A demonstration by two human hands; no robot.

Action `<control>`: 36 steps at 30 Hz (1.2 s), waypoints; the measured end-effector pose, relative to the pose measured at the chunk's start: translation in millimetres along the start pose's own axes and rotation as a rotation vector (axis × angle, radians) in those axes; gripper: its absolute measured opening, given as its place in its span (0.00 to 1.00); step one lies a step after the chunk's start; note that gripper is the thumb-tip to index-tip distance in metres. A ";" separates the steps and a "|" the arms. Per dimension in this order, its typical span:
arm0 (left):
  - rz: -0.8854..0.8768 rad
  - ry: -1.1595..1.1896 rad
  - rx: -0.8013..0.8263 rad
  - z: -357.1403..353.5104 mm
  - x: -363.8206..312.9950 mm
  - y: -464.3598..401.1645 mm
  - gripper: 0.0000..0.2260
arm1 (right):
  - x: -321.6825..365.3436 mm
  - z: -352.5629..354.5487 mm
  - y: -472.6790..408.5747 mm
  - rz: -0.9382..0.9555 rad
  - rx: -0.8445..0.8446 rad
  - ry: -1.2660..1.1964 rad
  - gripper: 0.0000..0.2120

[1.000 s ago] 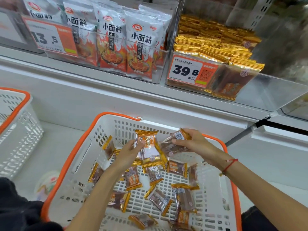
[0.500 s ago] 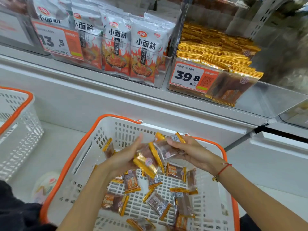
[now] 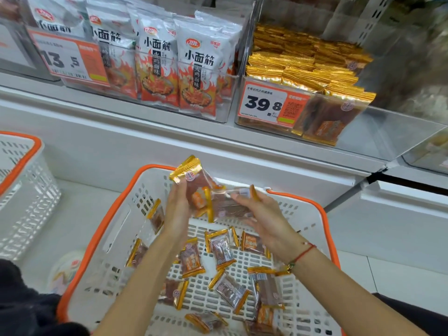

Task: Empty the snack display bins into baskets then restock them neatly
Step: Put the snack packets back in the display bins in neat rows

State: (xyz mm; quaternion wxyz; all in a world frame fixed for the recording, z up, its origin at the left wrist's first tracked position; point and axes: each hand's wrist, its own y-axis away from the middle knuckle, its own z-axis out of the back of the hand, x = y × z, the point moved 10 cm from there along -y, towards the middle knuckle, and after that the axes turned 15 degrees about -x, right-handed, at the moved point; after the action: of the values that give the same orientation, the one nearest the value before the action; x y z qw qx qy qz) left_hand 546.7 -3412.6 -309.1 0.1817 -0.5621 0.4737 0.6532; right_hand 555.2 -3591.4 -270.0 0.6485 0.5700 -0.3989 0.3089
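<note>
Landmark: the orange-rimmed white basket (image 3: 143, 187) in the middle of my view.

Held packets (image 3: 194, 180): a small bunch of gold-edged snack packets, raised above the basket's far rim. I count at least two; the overlap is blurred, so the exact number is uncertain. The left hand (image 3: 178, 209) grips the bunch from the left side, fingers curled round it, gold end pointing up. The right hand (image 3: 264, 219) pinches the right end of the same bunch. Both hands are close together, joined by the bunch, over the far half of the basket.

Loose packets (image 3: 192, 260) on the basket floor: I count roughly twelve, scattered flat and at mixed angles, mostly in the middle and near half. Two more lean against the left inner wall.

Room: bare lattice floor shows in the far-right corner of the basket and along its left wall. The right forearm crosses the basket's right rim; a red cord bracelet (image 3: 304, 253) is on that wrist.

Beyond the basket's far rim, up on the shelf: a clear bin (image 3: 388, 139) with the 39.8 price tag (image 3: 264, 104), gold packets stacked in its left part, its right part bare. Left of that bin, a bin of white-and-red pouches (image 3: 198, 69), four fronts visible, with a 13.5 tag (image 3: 65, 59).

Left of the basket: a second orange-rimmed basket (image 3: 29, 190), only partly in frame.
</note>
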 end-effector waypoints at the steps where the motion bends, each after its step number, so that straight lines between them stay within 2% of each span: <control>1: -0.006 -0.084 -0.066 12.6 7.0 -12.9 0.26 | 11.4 6.3 0.5 0.099 -0.046 0.033 0.11; 3: 0.014 -0.250 -0.079 23.0 27.3 -33.3 0.39 | 47.3 15.0 10.0 0.405 -0.140 0.033 0.08; 4: 0.060 -0.261 -0.061 22.3 34.6 -35.9 0.39 | 67.0 11.5 22.4 0.607 -0.138 0.034 0.08; 5: 0.121 -0.196 -0.044 17.6 33.7 -27.3 0.33 | 79.9 3.7 35.7 0.830 -0.121 0.108 0.09; 7: 0.223 -0.088 0.041 2.0 28.7 -4.3 0.19 | 77.4 -23.9 55.8 1.250 -0.062 0.511 0.14; 8: 0.268 -0.062 0.118 -7.9 32.8 3.5 0.17 | 60.7 -36.9 54.1 1.363 0.012 0.733 0.18; 9: 0.289 -0.022 0.176 -16.4 32.2 11.1 0.16 | 40.2 -45.1 47.9 1.393 0.106 0.910 0.21; 11: 0.313 0.051 0.202 -18.1 30.4 14.7 0.19 | 6.0 -50.0 38.3 1.322 0.277 1.086 0.24; 14: 0.347 0.109 0.210 -19.8 41.4 8.1 0.31 | -4.3 -48.9 38.9 1.203 0.369 1.014 0.21; 15: 0.351 0.114 0.221 -21.9 41.5 11.0 0.32 | 0.2 -47.5 35.9 1.125 0.349 0.929 0.18; 17: 0.307 0.082 0.236 -29.3 38.7 16.6 0.27 | 14.5 -40.0 22.6 0.940 0.230 0.705 0.12; 20: 0.225 0.079 0.233 -37.5 33.7 19.0 0.21 | 26.3 -24.0 0.8 0.660 0.052 0.498 0.15; 22: 0.151 0.051 0.201 -40.9 21.9 20.1 0.30 | 16.9 -23.8 -5.3 0.424 0.141 0.512 0.23; 24: 0.075 0.003 0.217 -50.2 10.3 23.3 0.39 | 13.5 -28.6 2.1 0.279 0.299 0.507 0.23; 26: -0.003 -0.011 0.218 -60.9 -5.3 27.9 0.38 | 29.0 -30.2 14.1 0.328 0.360 0.490 0.16; 28: -0.066 -0.051 0.245 -77.7 -25.7 38.7 0.36 | 49.1 -21.6 21.1 0.400 0.312 0.475 0.10; 30: -0.144 -0.094 0.240 -93.0 -51.8 47.0 0.37 | 69.8 -8.8 27.9 0.448 0.256 0.427 0.09; 32: -0.287 -0.129 0.244 -103.8 -85.0 52.3 0.27 | 90.8 6.2 36.2 0.482 0.210 0.338 0.12; 36: -0.568 -0.372 0.622 -130.6 -134.3 104.1 0.37 | 139.1 36.4 57.8 0.585 0.147 0.241 0.17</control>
State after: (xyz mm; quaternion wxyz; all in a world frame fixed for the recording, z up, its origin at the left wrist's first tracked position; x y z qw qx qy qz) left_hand 580.5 -3530.9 -133.6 0.5956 -0.4617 0.4336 0.4940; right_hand 568.0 -3625.6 -119.4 0.5319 0.4359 -0.4428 0.5753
